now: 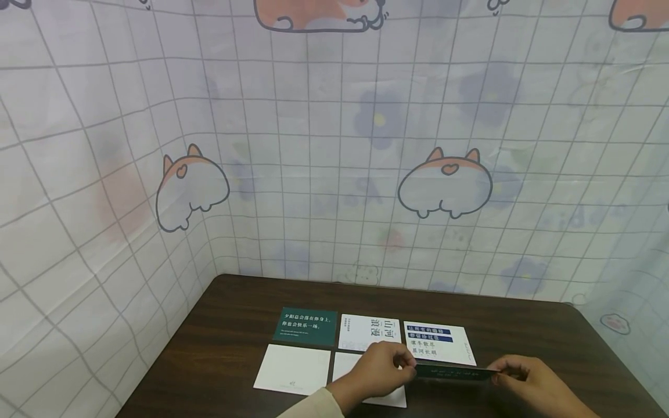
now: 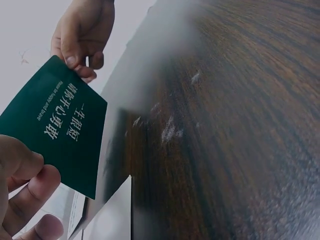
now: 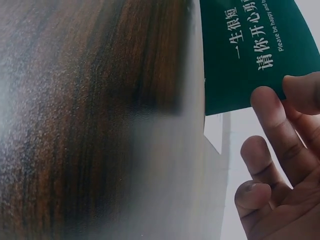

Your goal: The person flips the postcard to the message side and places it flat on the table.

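Observation:
A dark green card [image 2: 60, 120] with white lettering is held up by both hands, one at each side. In the head view its face is foreshortened to a thin dark strip. My left hand [image 1: 380, 368] pinches its left edge between thumb and fingers, above a white card [image 1: 389, 399] that it partly covers. The right side of the green card is pinched by my right hand [image 1: 535, 380]; in the right wrist view, thumb and index finger [image 3: 270, 107] meet at the edge while the other fingers stay loosely bent.
On the dark wooden table [image 1: 209, 337] lie a green card [image 1: 305, 326], a blank-looking white card [image 1: 292, 368], a white card with large grey characters [image 1: 360, 334] and one with blue text bands [image 1: 444, 351]. A gridded cartoon curtain [image 1: 324, 174] hangs behind.

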Demonstrator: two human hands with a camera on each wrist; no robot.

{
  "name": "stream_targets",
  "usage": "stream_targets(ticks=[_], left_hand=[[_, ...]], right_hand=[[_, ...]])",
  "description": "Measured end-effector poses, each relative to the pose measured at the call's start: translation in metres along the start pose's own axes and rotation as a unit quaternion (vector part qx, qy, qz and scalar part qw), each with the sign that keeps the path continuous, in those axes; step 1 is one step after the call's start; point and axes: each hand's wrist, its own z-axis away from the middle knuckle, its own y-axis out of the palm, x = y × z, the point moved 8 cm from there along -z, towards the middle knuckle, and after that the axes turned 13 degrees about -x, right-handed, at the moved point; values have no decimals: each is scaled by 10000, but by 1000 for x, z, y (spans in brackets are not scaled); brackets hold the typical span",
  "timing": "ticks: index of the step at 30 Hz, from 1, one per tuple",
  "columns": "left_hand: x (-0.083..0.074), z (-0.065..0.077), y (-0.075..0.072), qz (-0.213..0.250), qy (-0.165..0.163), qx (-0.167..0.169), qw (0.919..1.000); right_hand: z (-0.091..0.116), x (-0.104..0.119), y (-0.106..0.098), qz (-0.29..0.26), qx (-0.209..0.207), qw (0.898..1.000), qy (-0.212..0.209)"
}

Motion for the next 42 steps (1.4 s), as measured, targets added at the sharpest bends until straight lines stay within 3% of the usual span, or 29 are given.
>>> stream_targets(ticks=[7,20,34,42], left_hand=[[0,2,1,-32,-1,27,10000],[0,2,1,-62,94,57,9999],[1,3,7,-10,218,271,9994],[-4,5,12,-783,723,385,9936]], right_hand=[[2,-2,0,-18,25,9992,-393],[2,-10,-1,79,167,9997,184],[2,-17,10,394,224,9989,88],[-1,-17,16,358,359,9984,247]])
